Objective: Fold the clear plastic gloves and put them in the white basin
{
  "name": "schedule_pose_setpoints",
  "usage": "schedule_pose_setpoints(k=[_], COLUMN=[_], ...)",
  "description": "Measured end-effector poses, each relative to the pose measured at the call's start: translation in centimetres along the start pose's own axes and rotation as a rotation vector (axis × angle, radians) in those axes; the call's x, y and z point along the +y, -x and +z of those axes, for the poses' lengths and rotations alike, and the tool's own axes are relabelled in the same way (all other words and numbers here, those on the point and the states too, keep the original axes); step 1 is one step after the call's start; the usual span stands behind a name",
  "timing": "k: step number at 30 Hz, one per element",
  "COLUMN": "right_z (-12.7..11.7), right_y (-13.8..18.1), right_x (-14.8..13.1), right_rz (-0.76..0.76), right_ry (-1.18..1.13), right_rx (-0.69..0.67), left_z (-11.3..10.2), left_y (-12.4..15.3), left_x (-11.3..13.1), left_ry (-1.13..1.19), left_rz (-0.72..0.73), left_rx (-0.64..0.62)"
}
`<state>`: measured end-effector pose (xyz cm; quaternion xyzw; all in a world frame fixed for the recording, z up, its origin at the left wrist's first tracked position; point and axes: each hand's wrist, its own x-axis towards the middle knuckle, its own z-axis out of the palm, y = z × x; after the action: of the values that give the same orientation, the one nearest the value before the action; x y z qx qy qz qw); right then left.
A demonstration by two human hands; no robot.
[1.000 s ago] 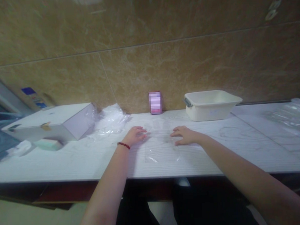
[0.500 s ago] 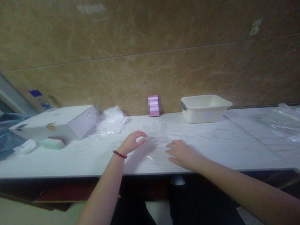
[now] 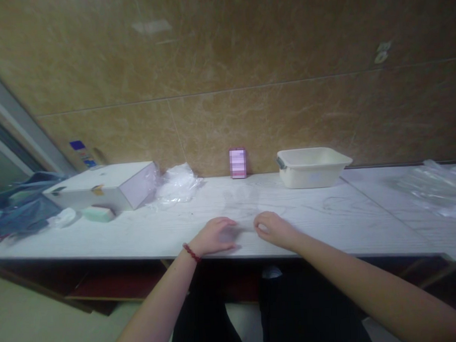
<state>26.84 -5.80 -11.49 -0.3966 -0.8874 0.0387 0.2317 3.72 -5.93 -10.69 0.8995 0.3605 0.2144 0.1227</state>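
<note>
My left hand (image 3: pixel 217 235) is just above the front part of the white table (image 3: pixel 309 218). Its thumb and fingers are spread apart in a C shape, and I see nothing held in it. A red bead bracelet (image 3: pixel 192 252) circles that wrist. Facing it from the right, my right hand (image 3: pixel 275 229) has thumb and forefinger brought together in a pinch. Whatever lies in the pinch is too small or too clear to make out. A faint pale streak shows between the two hands.
Against the wall stand a phone-like device (image 3: pixel 238 163) with a blurred screen and a cream plastic basin (image 3: pixel 311 175). Leftward are a crumpled clear bag (image 3: pixel 178 184), a white box (image 3: pixel 103 184), a pale green block (image 3: pixel 98 214) and dark blue fabric (image 3: pixel 24 212). Clear plastic sheets (image 3: pixel 436 187) lie right.
My left hand has come nearer the table's front edge and slightly right. My right hand's fingers, spread before, have closed into a pinch. The view has shifted a little.
</note>
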Motion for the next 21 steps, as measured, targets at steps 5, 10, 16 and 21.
schedule_pose_setpoints(k=[5,10,16,21], right_z=[-1.6,-2.1,-0.9,-1.0], right_y=[1.1,1.3,0.2,-0.2], right_x=[0.5,1.9,2.2,1.5], right_rz=[-0.057,-0.078,-0.120,-0.100], right_ry=[-0.170,-0.185,-0.250,-0.345], right_rx=[-0.119,-0.293,-0.324,-0.300], left_z=[0.8,0.0,-0.7,-0.9], left_y=[-0.4,0.0,0.7,1.2], left_x=[-0.5,0.5,1.2,0.7], left_ry=[0.054,0.139,0.235,0.302], left_rz=[-0.113,-0.109,-0.135,-0.152], left_rx=[0.069,0.045,0.035,0.051])
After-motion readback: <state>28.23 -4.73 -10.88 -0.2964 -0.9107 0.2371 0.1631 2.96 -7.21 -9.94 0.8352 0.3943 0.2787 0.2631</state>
